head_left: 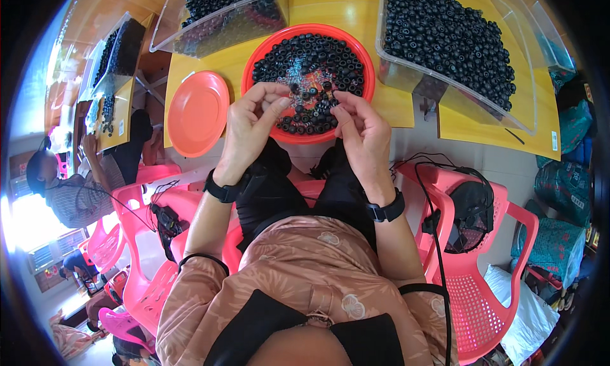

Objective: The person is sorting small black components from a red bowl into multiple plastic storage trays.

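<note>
A red round tray (pixel 248 80) holds many small black ring-shaped parts (pixel 305 45), with small clear and silvery bits among them. Over its near left side, my left hand (pixel 251 124) is closed in a pinch, and a small black part shows right at its fingertips. Across from it, my right hand (pixel 365 134) has thumb and forefinger drawn together above the tray's right half. Whatever sits between those fingertips is too small to make out. The hands are apart, with loose black parts visible in the gap between them.
An orange plate (pixel 198 112) lies left of the tray on the yellow table (pixel 330 4). Clear plastic bins of black parts stand at far left (pixel 222 29) and right (pixel 445 80). Pink chairs (pixel 470 271) flank me; another person (pixel 82 188) sits at left. A black cable (pixel 440 258) hangs by my right arm.
</note>
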{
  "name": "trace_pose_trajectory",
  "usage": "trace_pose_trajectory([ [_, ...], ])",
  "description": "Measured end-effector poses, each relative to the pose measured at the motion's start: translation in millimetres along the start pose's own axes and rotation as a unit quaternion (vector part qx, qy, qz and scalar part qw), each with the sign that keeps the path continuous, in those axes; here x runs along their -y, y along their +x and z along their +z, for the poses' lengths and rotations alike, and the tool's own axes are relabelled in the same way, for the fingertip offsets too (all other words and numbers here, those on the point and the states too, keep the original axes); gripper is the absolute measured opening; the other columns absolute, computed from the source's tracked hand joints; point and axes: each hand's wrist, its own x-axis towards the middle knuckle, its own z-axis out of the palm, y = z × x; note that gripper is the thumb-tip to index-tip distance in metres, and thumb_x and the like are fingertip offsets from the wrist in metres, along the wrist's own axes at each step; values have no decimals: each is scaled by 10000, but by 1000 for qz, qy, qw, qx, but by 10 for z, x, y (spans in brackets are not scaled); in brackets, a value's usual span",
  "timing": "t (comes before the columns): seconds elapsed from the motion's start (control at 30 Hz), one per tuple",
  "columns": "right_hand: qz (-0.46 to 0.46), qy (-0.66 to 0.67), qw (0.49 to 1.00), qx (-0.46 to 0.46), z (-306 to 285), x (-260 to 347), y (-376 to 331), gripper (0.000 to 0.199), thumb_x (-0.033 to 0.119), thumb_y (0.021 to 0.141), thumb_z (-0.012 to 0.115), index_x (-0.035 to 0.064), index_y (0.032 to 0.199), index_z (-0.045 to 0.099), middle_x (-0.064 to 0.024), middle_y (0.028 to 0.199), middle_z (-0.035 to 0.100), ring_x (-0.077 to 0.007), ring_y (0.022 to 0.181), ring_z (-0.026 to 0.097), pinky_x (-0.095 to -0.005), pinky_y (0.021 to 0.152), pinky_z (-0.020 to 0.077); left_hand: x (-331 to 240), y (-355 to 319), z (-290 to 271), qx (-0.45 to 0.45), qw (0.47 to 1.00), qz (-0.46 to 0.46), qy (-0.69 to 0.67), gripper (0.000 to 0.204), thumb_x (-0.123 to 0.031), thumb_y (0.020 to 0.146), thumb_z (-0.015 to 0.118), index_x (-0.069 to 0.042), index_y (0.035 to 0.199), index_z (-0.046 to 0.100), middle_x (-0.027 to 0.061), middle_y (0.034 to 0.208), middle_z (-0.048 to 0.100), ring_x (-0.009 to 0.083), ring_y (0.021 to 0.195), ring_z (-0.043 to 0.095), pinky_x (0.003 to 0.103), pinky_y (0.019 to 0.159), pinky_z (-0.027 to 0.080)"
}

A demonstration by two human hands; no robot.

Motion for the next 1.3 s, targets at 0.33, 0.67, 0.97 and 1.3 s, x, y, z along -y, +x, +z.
trace_pose_trajectory([
  [0.33,-1,-21,1000,18,-39,31,-12,183,94,1101,710,14,1246,786,-15,942,781,-41,726,617,-220,650,500,-45,-104,-61,180,955,55,231,228,-20,1048,699,1,1264,769,133,1043,782,227,980,765,352,914,589],
  [0.67,5,-16,1000,22,-39,41,-16,182,103,1100,714,19,1240,793,-19,932,785,-40,728,622,-217,651,497,100,-63,-179,142,951,39,271,240,-81,1068,705,-6,1288,766,130,1059,801,217,983,770,345,898,591],
  [0.97,-1,4,1000,10,-61,16,4,177,97,1100,720,18,1239,795,-18,921,784,-38,715,618,-213,637,491,11,99,-388,-23,971,22,235,164,-120,1017,758,-23,1136,815,159,1007,791,339,1021,748,421,897,590],
  [1.3,3,3,1000,18,-32,23,-4,185,112,1104,720,18,1246,793,-19,937,786,-38,727,624,-207,649,496,192,40,-447,47,889,111,442,129,-117,935,816,-76,1053,848,125,1028,779,360,1091,676,486,969,548],
])
